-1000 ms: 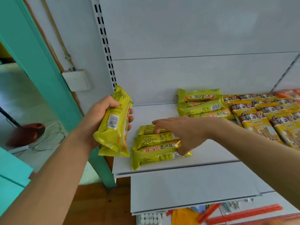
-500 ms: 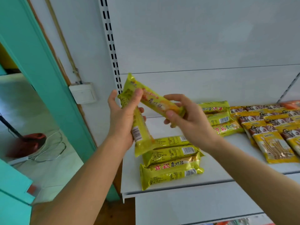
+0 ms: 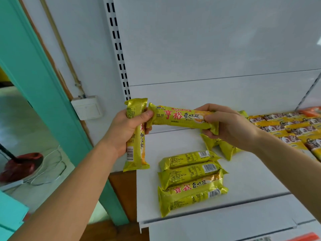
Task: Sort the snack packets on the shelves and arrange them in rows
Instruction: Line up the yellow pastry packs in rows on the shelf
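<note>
Left hand: the left hand (image 3: 125, 131) is curled round an upright yellow packet (image 3: 134, 136), barcode side outward, and its thumb tip touches the near end of a second one; it looks like a holding stock, kept clear of the shelf so the other hand can place one at a time
Right hand: the right hand (image 3: 231, 126) pinches the far end of the level packet (image 3: 180, 117), printed face up, held above the shelf; probably turned this way to check the label before it goes down
Row on the shelf: four yellow packets (image 3: 191, 180) lie side by side near the front edge of the white shelf (image 3: 251, 180), long sides touching, the front ones overlapping a little; the next packet likely belongs behind them, where bare shelf shows
Loose pile: more yellow packets (image 3: 224, 146) lie skewed under the right wrist, not yet in a row
In the way: the right forearm crosses over that pile and hides part of it
Around: brown and orange packets (image 3: 295, 131) fill the shelf to the right; a wall switch (image 3: 86, 106) and a green door frame (image 3: 43, 87) stand to the left, a red mop (image 3: 19, 164) on the floor beyond
</note>
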`<state>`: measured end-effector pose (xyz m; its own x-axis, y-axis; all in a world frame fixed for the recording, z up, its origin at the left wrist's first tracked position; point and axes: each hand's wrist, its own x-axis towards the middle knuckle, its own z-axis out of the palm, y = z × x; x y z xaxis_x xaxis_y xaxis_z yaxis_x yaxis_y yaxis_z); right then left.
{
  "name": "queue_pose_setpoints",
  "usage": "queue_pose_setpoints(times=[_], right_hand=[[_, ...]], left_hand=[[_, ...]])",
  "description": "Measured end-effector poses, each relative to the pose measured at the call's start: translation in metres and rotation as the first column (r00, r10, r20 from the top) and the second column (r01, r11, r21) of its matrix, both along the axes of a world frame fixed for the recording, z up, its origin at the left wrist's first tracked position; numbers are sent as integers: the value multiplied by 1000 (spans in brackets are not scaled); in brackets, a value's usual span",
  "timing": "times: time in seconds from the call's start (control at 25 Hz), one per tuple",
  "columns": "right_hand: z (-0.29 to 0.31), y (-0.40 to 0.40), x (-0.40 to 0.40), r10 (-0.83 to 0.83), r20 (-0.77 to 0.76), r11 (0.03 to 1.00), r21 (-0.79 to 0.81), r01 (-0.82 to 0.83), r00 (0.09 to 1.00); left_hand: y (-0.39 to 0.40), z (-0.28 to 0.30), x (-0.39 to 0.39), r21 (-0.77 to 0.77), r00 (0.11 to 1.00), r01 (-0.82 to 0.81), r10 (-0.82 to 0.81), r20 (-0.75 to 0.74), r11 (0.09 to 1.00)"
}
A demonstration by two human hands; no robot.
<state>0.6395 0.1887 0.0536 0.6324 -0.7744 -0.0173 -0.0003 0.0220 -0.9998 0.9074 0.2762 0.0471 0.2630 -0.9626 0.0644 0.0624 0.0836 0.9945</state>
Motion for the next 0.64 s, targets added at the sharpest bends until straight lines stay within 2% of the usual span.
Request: queue_pose_setpoints(times=[0.12, 0.24, 0.36, 0.44, 0.56, 0.64], right_hand=[[1, -9, -2, 2, 3, 1000, 11, -2, 1000], [3, -24, -3, -82, -16, 997, 5, 82, 997], [2, -42, 5, -187, -104, 977, -120, 174, 977], [1, -57, 11, -273, -239, 939, -278, 204, 932], [-5, -80, 19, -248, -481, 922, -384, 53, 841], [-13, -93, 27, -286, -593, 854, -514, -80, 753]], left_hand=[[-6, -1, 5, -8, 993, -74, 75, 97, 997], [-13, -2, 10, 0, 961, -131, 127, 245, 991], [-24, -5, 12, 5, 903, -208, 190, 386, 978], [-33, -12, 15, 21, 845, -264, 220, 487, 964], [-47, -25, 17, 46, 731, -362, 253, 634, 931], [-55, -32, 16, 48, 654, -403, 251, 713, 914]])
